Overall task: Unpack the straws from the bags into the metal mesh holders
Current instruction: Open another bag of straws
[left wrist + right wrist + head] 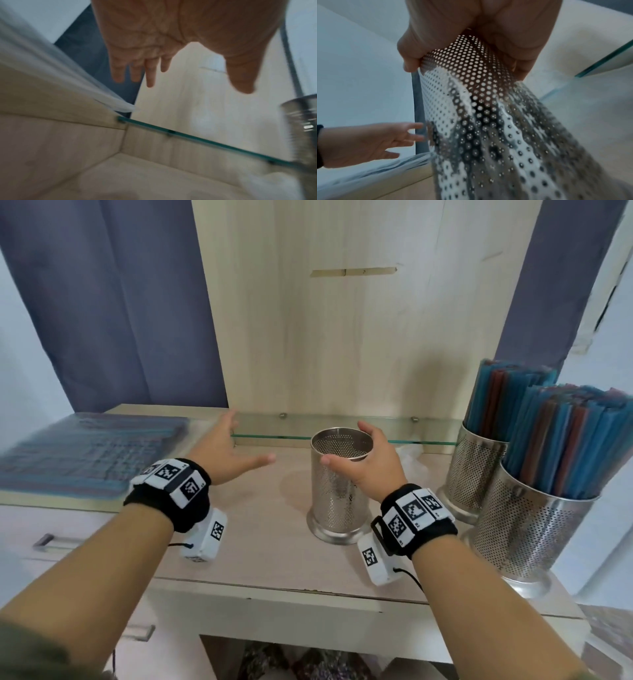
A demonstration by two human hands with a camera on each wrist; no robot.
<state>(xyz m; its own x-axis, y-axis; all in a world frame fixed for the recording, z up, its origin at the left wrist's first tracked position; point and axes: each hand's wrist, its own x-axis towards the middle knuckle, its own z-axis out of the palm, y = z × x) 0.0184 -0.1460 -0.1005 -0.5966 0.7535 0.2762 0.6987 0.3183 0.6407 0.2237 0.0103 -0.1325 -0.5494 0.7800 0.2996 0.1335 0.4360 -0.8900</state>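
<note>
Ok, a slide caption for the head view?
Right hand grips the empty holder; open left hand reaches toward bagged straws.

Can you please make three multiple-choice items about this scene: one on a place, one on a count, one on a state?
1. Where do the bags of straws lie?
A. on the raised surface at the left
B. on the glass shelf
C. inside a holder

2. How many metal holders stand on the table?
A. one
B. two
C. three

3. What is the state of the holder that the right hand grips?
A. full of straws
B. empty
C. lying on its side

Key: 1 A, the bags rest flat on the left, beyond the open left hand. 2 C, the empty holder in the middle and two filled holders at the right. 3 B, its inside shows only bare perforated metal, and it stands upright.
</note>
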